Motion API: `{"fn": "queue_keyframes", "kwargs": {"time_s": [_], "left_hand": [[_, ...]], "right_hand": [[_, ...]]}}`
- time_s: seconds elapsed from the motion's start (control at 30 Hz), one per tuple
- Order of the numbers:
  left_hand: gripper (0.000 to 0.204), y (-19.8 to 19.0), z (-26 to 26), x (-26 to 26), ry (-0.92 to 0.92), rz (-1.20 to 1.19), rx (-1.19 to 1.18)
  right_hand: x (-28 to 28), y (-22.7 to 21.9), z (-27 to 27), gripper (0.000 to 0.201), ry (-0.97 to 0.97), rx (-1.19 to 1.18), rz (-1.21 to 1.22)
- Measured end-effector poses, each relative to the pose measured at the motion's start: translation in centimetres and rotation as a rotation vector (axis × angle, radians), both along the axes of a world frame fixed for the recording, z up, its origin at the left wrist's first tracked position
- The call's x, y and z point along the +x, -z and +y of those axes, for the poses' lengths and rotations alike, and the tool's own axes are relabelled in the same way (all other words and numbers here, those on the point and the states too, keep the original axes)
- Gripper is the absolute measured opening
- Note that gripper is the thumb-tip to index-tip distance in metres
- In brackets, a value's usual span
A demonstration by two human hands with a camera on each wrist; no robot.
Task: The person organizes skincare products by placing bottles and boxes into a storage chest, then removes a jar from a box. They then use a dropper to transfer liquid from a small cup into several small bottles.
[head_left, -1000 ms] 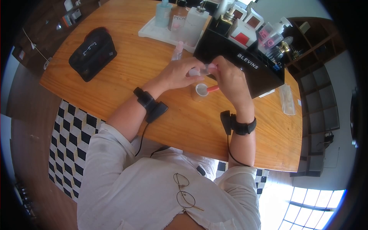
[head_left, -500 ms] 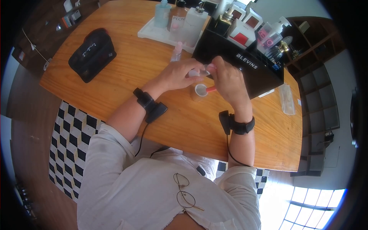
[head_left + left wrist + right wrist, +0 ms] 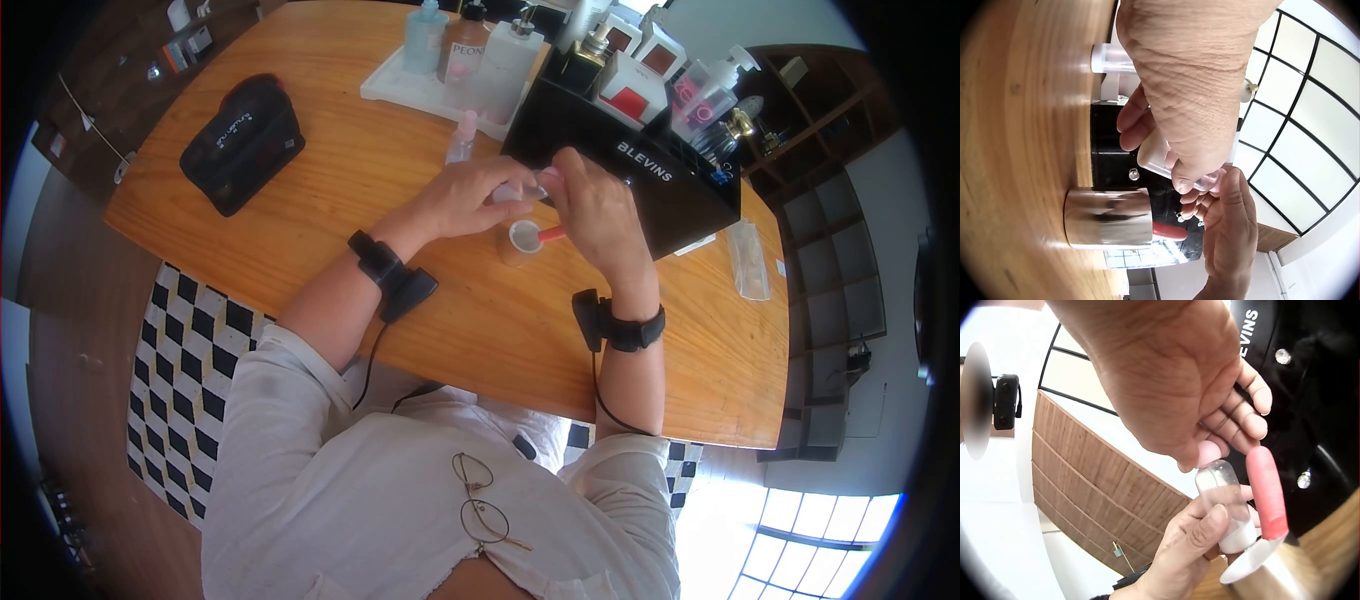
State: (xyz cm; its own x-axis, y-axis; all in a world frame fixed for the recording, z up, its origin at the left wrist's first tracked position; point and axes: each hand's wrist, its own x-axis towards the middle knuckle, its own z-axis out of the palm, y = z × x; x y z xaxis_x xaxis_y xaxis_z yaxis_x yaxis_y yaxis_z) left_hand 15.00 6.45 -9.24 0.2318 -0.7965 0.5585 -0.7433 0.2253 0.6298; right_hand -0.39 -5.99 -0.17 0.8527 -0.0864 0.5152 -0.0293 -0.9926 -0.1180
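Observation:
My left hand (image 3: 472, 196) grips a small clear bottle (image 3: 1225, 503) with white liquid in its lower part, thumb and fingers round its body. At the bottle's neck my right hand (image 3: 600, 210) pinches the pink cap (image 3: 1209, 453) between thumb and fingers. In the right wrist view the bottle is tilted, cap end up. Below both hands stands a shiny metal cup (image 3: 1110, 217), pale inside, with a rounded pink-red piece (image 3: 1266, 487) jutting from its rim. Close behind the left hand is a clear spray bottle with a pink top (image 3: 463, 133).
A black organizer box (image 3: 600, 160) full of cosmetics stands just beyond the right hand. A white tray (image 3: 400, 88) carries several pump bottles at the back. To the left lies a black pouch (image 3: 243, 150); a clear packet (image 3: 748, 260) rests near the right edge.
Both hands stay at nearly the same place. The right hand has shifted slightly to the left and turned a little at the cap, while the left hand keeps hold of the bottle.

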Motion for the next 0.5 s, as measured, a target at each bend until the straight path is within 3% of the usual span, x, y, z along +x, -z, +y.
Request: {"fn": "queue_keyframes", "kwargs": {"time_s": [0.5], "left_hand": [[0.04, 0.15, -0.28, -0.07, -0.034, -0.098, -0.067]], "right_hand": [[0.04, -0.17, 0.06, 0.024, -0.008, -0.031, -0.04]]}}
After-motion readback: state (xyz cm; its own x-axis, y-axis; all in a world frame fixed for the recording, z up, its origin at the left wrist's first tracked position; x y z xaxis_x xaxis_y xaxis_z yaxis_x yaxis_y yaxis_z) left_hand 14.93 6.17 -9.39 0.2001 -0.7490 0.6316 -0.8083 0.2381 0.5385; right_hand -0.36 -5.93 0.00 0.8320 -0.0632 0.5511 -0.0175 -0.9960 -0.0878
